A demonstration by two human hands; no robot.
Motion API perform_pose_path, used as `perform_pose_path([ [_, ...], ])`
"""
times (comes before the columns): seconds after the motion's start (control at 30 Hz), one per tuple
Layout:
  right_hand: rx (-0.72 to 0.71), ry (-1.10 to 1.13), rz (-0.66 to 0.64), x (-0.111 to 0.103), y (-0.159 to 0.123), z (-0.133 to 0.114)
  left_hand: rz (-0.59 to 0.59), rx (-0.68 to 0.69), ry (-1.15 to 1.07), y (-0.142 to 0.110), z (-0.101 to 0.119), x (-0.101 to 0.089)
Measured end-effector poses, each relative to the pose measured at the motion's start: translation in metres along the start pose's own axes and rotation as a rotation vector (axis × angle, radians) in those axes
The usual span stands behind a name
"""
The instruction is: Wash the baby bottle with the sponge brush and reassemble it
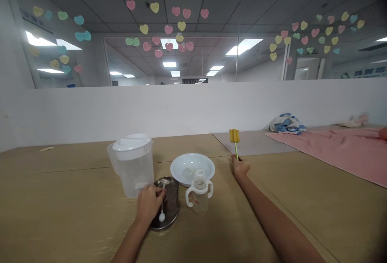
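Right hand (241, 166) closes around a yellow sponge bottle brush (235, 142), seemingly to keep it off the bench (302, 214); left hand (147, 203) pinches a small white-tipped stick (162, 212) near the baby bottle (199, 198).

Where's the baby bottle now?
In the head view, the two-handled baby bottle stands right of the dark metal tray, just in front of the white bowl.

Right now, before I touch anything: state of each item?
Plastic pitcher: upright, white lid on, looks empty.
Baby bottle: upright, both handles on, looks empty.
White bowl: clear item inside.
Metal tray: lying flat.
White-tipped utensil: gripped in left hand, above tray.
Yellow sponge bottle brush: upright in right hand.
Pink cloth: spread flat.
Blue-and-white cloth: crumpled.
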State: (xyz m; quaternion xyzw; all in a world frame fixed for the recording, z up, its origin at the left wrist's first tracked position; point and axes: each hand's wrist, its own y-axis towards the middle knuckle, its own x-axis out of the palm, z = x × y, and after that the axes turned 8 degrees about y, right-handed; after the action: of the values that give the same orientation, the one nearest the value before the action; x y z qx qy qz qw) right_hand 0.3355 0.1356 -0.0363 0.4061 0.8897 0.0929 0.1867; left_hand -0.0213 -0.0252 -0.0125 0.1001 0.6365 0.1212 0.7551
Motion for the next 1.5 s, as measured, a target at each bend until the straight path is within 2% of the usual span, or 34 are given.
perform_pose_path([
  [0.13,-0.023,0.189,-0.093,0.0,-0.022,-0.012,-0.01,-0.035,0.019,-0.001,0.003,-0.003],
  [0.27,-0.139,0.317,-0.264,0.011,-0.049,-0.034,-0.02,-0.054,0.003,-0.002,0.004,-0.003],
  [0.4,-0.237,0.323,-0.371,0.019,-0.074,-0.047,0.003,-0.047,0.015,-0.003,0.004,-0.001],
  [0.57,-0.353,0.233,-0.447,0.011,-0.081,-0.054,0.028,-0.039,0.026,-0.005,0.005,-0.002],
  [0.67,-0.392,0.175,-0.445,0.004,-0.08,-0.058,0.103,-0.044,0.054,-0.007,0.005,-0.006],
  [0.77,-0.36,0.239,-0.388,-0.001,-0.079,-0.059,0.236,-0.063,0.035,-0.005,0.009,-0.011],
  [0.83,-0.336,0.286,-0.362,-0.004,-0.079,-0.058,0.283,-0.038,-0.02,-0.001,0.017,-0.015],
  [0.93,-0.324,0.278,-0.332,-0.009,-0.078,-0.056,0.266,0.081,-0.08,0.012,0.037,-0.021],
  [1.03,-0.293,0.229,-0.292,-0.014,-0.079,-0.056,0.185,0.179,-0.073,0.032,0.064,-0.022],
  [1.2,-0.301,0.178,-0.316,-0.021,-0.086,-0.063,0.121,0.137,-0.052,0.064,0.093,-0.01],
  [1.37,-0.275,0.089,-0.367,-0.033,-0.093,-0.078,0.113,0.121,-0.089,0.067,0.092,-0.008],
  [1.5,-0.381,0.036,-0.416,-0.04,-0.099,-0.088,0.238,0.105,-0.15,0.05,0.076,-0.014],
])
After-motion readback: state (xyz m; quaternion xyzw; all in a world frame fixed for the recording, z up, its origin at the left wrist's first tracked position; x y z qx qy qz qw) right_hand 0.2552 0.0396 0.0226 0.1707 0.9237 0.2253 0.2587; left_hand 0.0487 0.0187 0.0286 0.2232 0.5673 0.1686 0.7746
